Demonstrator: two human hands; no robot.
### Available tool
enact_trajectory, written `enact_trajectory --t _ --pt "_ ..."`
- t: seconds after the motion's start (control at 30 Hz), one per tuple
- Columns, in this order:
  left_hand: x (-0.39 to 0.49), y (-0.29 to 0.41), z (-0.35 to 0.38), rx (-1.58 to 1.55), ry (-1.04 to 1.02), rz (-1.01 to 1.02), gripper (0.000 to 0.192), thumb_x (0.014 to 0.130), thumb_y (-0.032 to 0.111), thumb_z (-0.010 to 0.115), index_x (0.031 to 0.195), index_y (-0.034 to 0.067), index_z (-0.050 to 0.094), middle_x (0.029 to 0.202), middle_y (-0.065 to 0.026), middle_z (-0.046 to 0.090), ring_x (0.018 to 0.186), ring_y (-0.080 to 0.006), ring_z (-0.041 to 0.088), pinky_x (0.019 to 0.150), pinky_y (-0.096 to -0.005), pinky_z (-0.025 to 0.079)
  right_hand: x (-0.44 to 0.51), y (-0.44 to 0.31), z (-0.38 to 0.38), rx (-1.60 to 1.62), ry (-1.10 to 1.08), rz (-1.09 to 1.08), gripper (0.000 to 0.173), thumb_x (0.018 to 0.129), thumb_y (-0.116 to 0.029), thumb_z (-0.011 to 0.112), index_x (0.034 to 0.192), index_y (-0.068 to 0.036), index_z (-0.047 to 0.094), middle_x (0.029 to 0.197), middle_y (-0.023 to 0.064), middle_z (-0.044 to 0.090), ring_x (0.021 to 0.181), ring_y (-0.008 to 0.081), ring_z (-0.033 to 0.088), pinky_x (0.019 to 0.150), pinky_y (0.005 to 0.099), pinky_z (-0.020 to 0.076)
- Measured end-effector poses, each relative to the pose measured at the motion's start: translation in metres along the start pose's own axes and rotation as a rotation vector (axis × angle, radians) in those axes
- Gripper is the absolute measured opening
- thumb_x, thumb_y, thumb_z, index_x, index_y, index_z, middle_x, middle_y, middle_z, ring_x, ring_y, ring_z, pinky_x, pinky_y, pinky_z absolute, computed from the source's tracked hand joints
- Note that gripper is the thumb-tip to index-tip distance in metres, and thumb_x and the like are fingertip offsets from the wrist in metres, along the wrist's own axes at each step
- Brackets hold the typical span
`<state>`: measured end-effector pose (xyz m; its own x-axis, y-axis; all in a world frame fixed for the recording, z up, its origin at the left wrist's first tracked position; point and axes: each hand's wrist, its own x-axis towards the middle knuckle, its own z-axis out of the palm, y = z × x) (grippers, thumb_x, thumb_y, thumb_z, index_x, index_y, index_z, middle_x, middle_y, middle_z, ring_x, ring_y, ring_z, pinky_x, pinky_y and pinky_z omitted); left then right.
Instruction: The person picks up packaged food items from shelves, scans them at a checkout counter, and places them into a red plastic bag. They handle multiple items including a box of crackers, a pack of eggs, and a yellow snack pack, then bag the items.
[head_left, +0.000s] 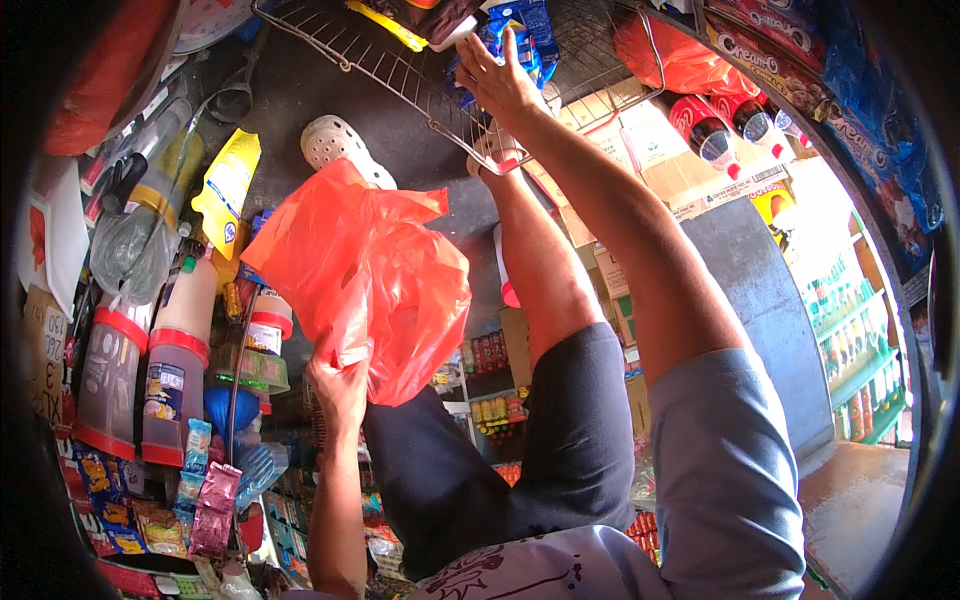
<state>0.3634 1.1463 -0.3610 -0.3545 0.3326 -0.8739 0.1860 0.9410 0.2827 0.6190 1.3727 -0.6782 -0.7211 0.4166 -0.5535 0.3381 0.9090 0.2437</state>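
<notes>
My left hand (339, 382) grips a thin red-orange plastic bag (405, 277), gathered at its lower edge. The bag hangs loose and crumpled in front of my legs; whether anything is inside cannot be seen. Up at the top, my right hand (496, 81) reaches over a wire basket (390, 84), its fingers spread. It is at some shiny blue packets (536, 34) in the basket, and whether the fingers touch them is unclear. Beside these packets lie a yellow strip-like pack (386, 24) and a dark brown package (435, 16).
Plastic jars with red lids (176, 345) and hanging sachets (214, 506) crowd the left side. A yellow pouch (229, 191) hangs near them. Cola bottles (705, 135) and cardboard boxes (652, 142) stand at upper right. A pale clog (337, 142) is on my foot.
</notes>
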Motion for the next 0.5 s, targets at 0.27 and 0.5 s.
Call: enact_trajectory --t 0.27,0.5 --pt "-0.019 0.029 -0.004 -0.107 -0.016 0.04 0.053 0.079 0.004 0.085 0.127 -0.002 0.063 0.124 -0.0177 0.068 0.115 -0.0259 0.065 0.1 -0.039 0.051 -0.01 0.03 -0.006 0.386 0.106 0.084 0.04 0.091 -0.027 0.065 0.13 -0.026 0.06 0.125 0.0022 0.063 0.122 0.0286 0.058 0.106 0.0709 0.0324" --pt "-0.007 0.076 -0.033 0.096 0.256 0.243 0.075 0.075 -0.013 0.069 0.146 0.006 0.053 0.142 -0.0175 0.06 0.133 -0.0366 0.056 0.111 -0.0436 0.045 -0.113 0.131 -0.139 0.965 0.127 0.349 0.067 0.072 -0.025 0.083 0.132 -0.013 0.056 0.125 0.0112 0.06 0.123 0.0318 0.056 0.101 0.0574 0.0408"
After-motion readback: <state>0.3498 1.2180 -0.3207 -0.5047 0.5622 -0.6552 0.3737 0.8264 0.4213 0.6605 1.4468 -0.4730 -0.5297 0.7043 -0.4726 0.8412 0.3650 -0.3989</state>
